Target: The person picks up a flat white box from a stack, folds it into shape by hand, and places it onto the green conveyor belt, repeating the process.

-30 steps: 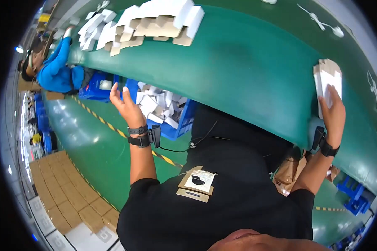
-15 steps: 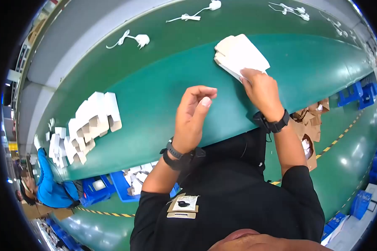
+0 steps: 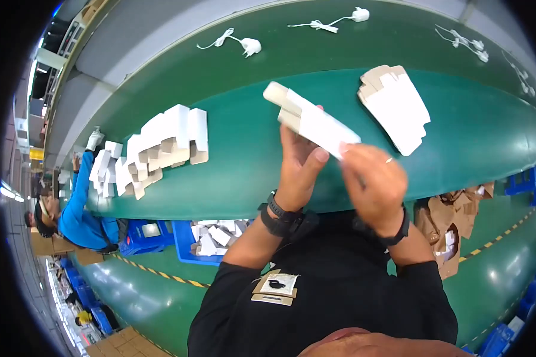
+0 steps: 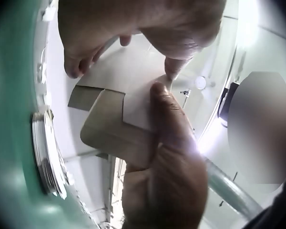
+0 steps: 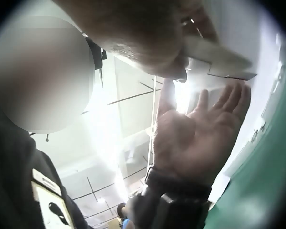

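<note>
White-and-tan folded cardboard carton (image 3: pixel 324 127): right hand (image 3: pixel 376 185) pinches one end; left hand (image 3: pixel 299 171), open, touches it; uneven squeezing could crease panels.

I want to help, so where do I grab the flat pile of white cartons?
Probably by the long edges of the pile, near the middle, from above, thumb one side, fingers the other. It lies flat in layers, and tan flaps at its far end might bend.

Head view: bright, even light; fisheye distortion bends the tabletop (image 3: pixel 250 172); corners are black. Glare spots mark the floor (image 3: pixel 146 297) below the tabletop. The right hand (image 3: pixel 375 181) shows motion blur. Wrist views: hazy; white glare opposite the tabletop.
</note>
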A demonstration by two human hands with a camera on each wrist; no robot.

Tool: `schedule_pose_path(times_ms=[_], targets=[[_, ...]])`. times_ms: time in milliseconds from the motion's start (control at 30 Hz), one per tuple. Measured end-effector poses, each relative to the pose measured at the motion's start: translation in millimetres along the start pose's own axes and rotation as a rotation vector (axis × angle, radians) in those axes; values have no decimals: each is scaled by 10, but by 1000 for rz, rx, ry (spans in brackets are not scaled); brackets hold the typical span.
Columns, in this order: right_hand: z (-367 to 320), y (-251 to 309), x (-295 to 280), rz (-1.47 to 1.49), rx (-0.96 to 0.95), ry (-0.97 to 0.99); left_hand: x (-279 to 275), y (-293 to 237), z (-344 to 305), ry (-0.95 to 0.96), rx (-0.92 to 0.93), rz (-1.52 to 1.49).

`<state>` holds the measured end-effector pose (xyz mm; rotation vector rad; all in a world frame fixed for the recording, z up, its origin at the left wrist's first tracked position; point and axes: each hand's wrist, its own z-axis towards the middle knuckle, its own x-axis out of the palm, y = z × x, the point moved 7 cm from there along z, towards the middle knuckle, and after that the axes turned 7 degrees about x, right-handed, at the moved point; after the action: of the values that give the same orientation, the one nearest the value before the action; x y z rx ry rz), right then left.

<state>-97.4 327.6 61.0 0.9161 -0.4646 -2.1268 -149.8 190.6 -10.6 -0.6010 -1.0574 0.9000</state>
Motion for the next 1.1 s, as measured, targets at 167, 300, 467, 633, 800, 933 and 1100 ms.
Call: schedule_pose_path(times_ms=[167, 300, 467, 633, 800, 933, 1100], targets=[[-106, 62, 200, 265, 33, 264, -113, -194, -26, 86, 33, -22], [-77, 87, 330, 512, 194, 548, -317, -203, -115, 226, -27, 126], [359, -394, 206, 613, 380, 581, -51, -385, -322, 398, -193, 24], [372, -403, 359, 435, 284, 1086, -38, -404, -407, 415, -214, -42], [241, -314, 374, 686, 393, 661, -217, -451, -340, 147, -76, 132], [217, -148, 361, 865, 497, 278, -135, -559, -177, 215, 40, 240], [-54, -481, 479, 855, 397, 528, -89, -263, -296, 190, -144, -23]])
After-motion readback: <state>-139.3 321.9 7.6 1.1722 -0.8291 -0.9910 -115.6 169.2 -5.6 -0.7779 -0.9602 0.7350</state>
